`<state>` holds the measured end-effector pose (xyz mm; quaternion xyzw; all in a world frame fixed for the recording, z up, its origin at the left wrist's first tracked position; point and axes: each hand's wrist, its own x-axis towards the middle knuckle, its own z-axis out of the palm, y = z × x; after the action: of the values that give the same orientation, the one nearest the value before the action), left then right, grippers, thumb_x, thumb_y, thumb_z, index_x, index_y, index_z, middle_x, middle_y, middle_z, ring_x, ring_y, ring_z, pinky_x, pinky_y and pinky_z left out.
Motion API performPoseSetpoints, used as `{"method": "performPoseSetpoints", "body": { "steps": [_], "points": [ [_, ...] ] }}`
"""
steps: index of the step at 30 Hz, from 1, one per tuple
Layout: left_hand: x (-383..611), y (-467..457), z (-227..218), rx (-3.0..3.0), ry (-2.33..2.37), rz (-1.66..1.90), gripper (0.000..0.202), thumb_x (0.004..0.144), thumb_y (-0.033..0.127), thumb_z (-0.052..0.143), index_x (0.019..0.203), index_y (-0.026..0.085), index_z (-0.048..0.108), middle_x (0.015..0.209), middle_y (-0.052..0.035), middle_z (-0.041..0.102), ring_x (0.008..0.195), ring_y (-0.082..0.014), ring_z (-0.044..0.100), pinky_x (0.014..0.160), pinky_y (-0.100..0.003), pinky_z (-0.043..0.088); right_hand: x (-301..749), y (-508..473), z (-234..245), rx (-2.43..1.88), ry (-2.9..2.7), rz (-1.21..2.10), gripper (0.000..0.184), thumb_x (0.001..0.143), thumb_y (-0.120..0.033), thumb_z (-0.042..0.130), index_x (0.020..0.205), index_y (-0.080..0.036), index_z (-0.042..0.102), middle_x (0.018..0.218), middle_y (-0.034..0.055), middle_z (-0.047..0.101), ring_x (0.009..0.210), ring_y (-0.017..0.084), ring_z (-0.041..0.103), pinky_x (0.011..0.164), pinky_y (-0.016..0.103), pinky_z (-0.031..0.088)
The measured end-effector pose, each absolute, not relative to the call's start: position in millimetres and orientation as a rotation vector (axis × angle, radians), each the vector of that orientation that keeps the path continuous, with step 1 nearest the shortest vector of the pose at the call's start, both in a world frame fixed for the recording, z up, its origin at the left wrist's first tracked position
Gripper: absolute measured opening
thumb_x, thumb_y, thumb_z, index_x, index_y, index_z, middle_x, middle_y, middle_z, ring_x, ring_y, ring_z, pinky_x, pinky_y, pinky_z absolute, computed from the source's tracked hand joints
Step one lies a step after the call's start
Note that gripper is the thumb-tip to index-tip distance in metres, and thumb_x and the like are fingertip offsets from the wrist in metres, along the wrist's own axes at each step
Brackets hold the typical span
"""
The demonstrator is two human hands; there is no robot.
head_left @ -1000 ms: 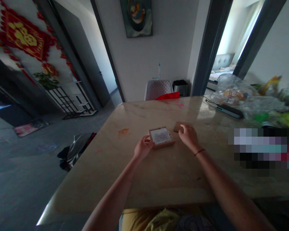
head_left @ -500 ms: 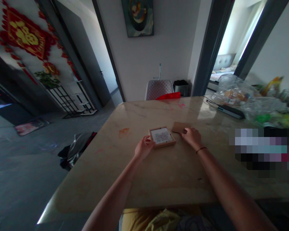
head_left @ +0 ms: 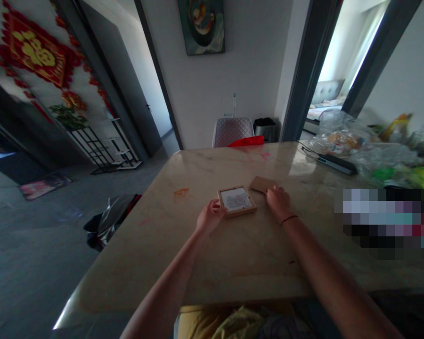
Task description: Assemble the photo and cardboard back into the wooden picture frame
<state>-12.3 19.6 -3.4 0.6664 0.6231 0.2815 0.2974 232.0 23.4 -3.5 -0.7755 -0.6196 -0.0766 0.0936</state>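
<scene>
on the surface (head_left: 240, 256), the left hand (head_left: 210, 218) pinches the wooden frame's (head_left: 241, 212) left edge, the right hand (head_left: 278, 202) pinches a brown board (head_left: 261, 184) just beside it, and plastic bags (head_left: 344, 129) clutter the far right.

Head view: faces forward and down over the counter (head_left: 240, 259) from its near side.
Hands (head_left: 209, 218): near, mid-frame.
Painting (head_left: 202, 28): distant, top.
</scene>
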Motion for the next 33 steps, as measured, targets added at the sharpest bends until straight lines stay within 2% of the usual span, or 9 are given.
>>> {"method": "performPoseSetpoints", "body": {
  "steps": [8, 11, 17, 19, 22, 25, 30, 33],
  "points": [
    [-14.0, 21.0, -6.7, 1.784, 1.646, 0.759, 0.048, 0.075, 0.040, 0.059, 0.117, 0.019, 0.052, 0.105, -0.0071, 0.065, 0.085, -0.0166, 0.063, 0.069, -0.024, 0.046, 232.9, 25.9, -2.2, -2.218, -1.616, -0.193, 0.040, 0.094, -0.031, 0.026, 0.101, -0.015, 0.062, 0.099, 0.0138, 0.058, 0.078, 0.018, 0.058, 0.062, 0.027, 0.039],
    [-14.2, 20.2, -5.9, 1.782, 1.638, 0.758, 0.048, 0.075, 0.040, 0.059, 0.118, 0.019, 0.052, 0.106, -0.0071, 0.065, 0.085, -0.0164, 0.063, 0.070, -0.024, 0.046, 236.4, 27.4, -0.8, -2.102, -1.528, -0.152, 0.041, 0.094, -0.032, 0.026, 0.101, -0.015, 0.062, 0.096, 0.0136, 0.061, 0.077, 0.018, 0.058, 0.064, 0.027, 0.038],
    [-14.0, 19.6, -4.6, 1.790, 1.634, 0.748, 0.047, 0.075, 0.039, 0.059, 0.117, 0.020, 0.052, 0.105, -0.0065, 0.066, 0.085, -0.0164, 0.064, 0.069, -0.024, 0.047, 238.6, 31.5, -3.5, -1.866, -1.334, 0.180, 0.037, 0.089, -0.028, 0.030, 0.091, -0.013, 0.063, 0.069, 0.0107, 0.066, 0.068, 0.021, 0.061, 0.063, 0.028, 0.039],
    [-14.0, 20.2, -5.4, 1.795, 1.635, 0.754, 0.046, 0.075, 0.039, 0.059, 0.117, 0.020, 0.052, 0.104, -0.0063, 0.066, 0.085, -0.0161, 0.064, 0.070, -0.024, 0.047, 238.1, 33.5, -5.2, -1.829, -1.273, 0.300, 0.033, 0.085, -0.026, 0.034, 0.092, -0.012, 0.063, 0.066, 0.0103, 0.067, 0.065, 0.021, 0.063, 0.061, 0.027, 0.041],
    [-13.9, 20.4, -5.9, 1.795, 1.631, 0.755, 0.047, 0.075, 0.039, 0.058, 0.117, 0.019, 0.052, 0.104, -0.0065, 0.066, 0.085, -0.0158, 0.064, 0.069, -0.023, 0.047, 238.1, 37.2, -8.2, -1.798, -1.196, 0.420, 0.031, 0.081, -0.026, 0.038, 0.093, -0.010, 0.063, 0.072, 0.0118, 0.068, 0.063, 0.021, 0.064, 0.059, 0.028, 0.044],
    [-13.4, 19.2, -4.3, 1.800, 1.635, 0.748, 0.046, 0.075, 0.039, 0.058, 0.117, 0.019, 0.052, 0.105, -0.0067, 0.066, 0.085, -0.0161, 0.064, 0.069, -0.023, 0.047, 238.7, 41.6, -12.5, -1.726, -1.100, 0.512, 0.036, 0.079, -0.025, 0.040, 0.104, -0.009, 0.060, 0.084, 0.0144, 0.068, 0.066, 0.021, 0.065, 0.058, 0.028, 0.047],
    [-13.3, 17.6, -1.3, 1.812, 1.622, 0.746, 0.044, 0.076, 0.037, 0.058, 0.116, 0.019, 0.052, 0.103, -0.0059, 0.067, 0.084, -0.0165, 0.064, 0.069, -0.024, 0.046, 239.1, 46.4, -19.7, -1.612, -0.994, 0.610, 0.055, 0.077, -0.024, 0.044, 0.130, -0.010, 0.042, 0.094, 0.0140, 0.067, 0.072, 0.022, 0.066, 0.061, 0.033, 0.051],
    [-13.5, 18.2, -1.6, 1.805, 1.614, 0.751, 0.043, 0.076, 0.036, 0.058, 0.116, 0.020, 0.052, 0.103, -0.0058, 0.067, 0.085, -0.0166, 0.064, 0.069, -0.024, 0.047, 241.1, 47.6, -22.4, -1.641, -1.022, 0.644, 0.052, 0.078, -0.024, 0.040, 0.129, -0.013, 0.045, 0.093, 0.0115, 0.067, 0.073, 0.021, 0.066, 0.065, 0.034, 0.052]
  ]
}}
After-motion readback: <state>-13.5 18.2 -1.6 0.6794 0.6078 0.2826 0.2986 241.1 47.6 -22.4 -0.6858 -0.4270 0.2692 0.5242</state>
